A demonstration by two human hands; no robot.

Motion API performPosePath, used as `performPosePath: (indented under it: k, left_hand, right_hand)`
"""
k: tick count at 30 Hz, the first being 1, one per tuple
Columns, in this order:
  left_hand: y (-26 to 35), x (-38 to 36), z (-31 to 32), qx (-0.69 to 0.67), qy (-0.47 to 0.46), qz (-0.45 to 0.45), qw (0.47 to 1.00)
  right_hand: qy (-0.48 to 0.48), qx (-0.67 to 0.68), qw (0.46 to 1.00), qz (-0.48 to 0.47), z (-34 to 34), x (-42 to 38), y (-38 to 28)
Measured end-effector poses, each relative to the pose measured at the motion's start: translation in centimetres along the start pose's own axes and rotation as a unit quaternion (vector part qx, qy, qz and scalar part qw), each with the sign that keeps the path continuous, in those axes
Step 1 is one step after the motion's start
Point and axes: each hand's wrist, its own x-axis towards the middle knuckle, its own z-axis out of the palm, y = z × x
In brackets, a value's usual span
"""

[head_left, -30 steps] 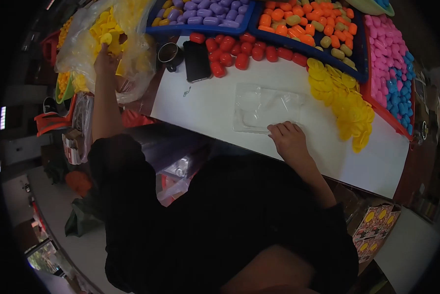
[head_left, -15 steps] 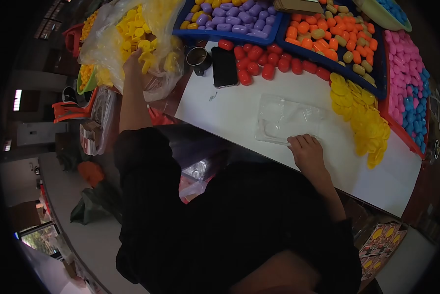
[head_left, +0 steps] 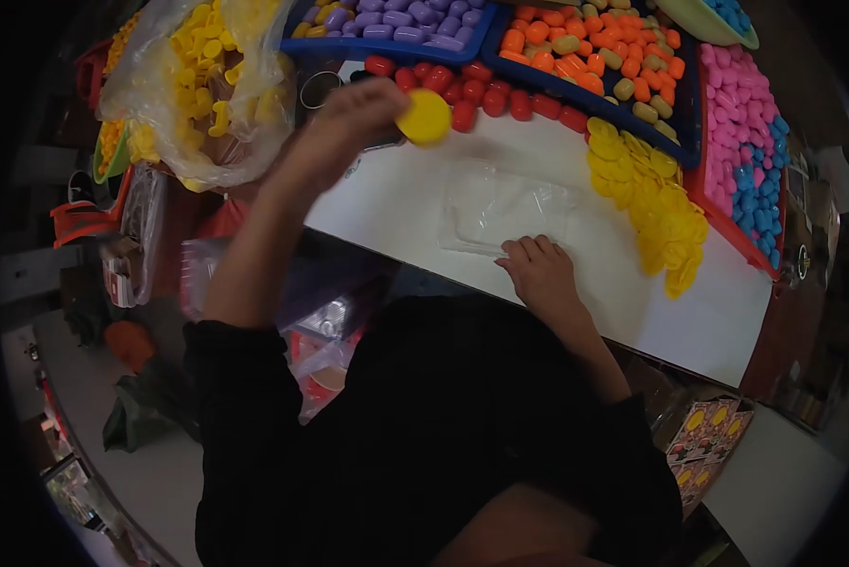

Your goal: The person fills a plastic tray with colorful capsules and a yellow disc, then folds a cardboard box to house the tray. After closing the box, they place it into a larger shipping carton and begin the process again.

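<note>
My left hand (head_left: 347,128) is raised over the table's left part, its fingers closed on a round yellow plastic piece (head_left: 425,118) with a flat, disc-like face. The rest of that piece is hidden or smeared by motion. Down at the table's near side, my right hand (head_left: 541,274) has its bent fingers on the front edge of a clear plastic blister tray (head_left: 500,203). This tray lies flat on the white tabletop (head_left: 396,213), and I see nothing in its hollows.
A clear bag of yellow pieces (head_left: 198,94) stands left, beside a mug (head_left: 320,90). Red capsules (head_left: 493,102) line the back. Blue bins hold purple capsules (head_left: 410,33) and orange capsules (head_left: 623,47). Yellow discs (head_left: 647,203) and a red tray of pink pieces (head_left: 732,104) lie right.
My left hand has come out of the bag and moved right over the table, now with a yellow piece in it. My right hand stays at the tray's edge. The whole view has shifted slightly.
</note>
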Motion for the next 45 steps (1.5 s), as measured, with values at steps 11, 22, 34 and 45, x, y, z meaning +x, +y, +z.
performPosePath:
  k: [11, 22, 34, 45]
  left_hand:
    - [-11.1, -3.5, 7.6, 0.239, 0.035, 0.001, 0.97]
    - [-15.7, -5.5, 9.4, 0.351, 0.14, 0.254, 0.89]
    - [-15.9, -3.3, 8.8, 0.312, 0.131, 0.249, 0.907]
    - [-15.8, -3.3, 8.8, 0.308, 0.1, 0.225, 0.919]
  right_hand:
    - [0.069, 0.113, 0.99, -0.053, -4.9, 9.1, 3.7]
    - [-0.069, -0.134, 0.953, -0.263, 5.3, 19.6, 6.4]
    - [0.176, -0.105, 0.891, 0.404, -18.4, 3.5, 32.8]
    - [0.12, 0.098, 0.837, 0.524, -14.6, 8.6, 42.3]
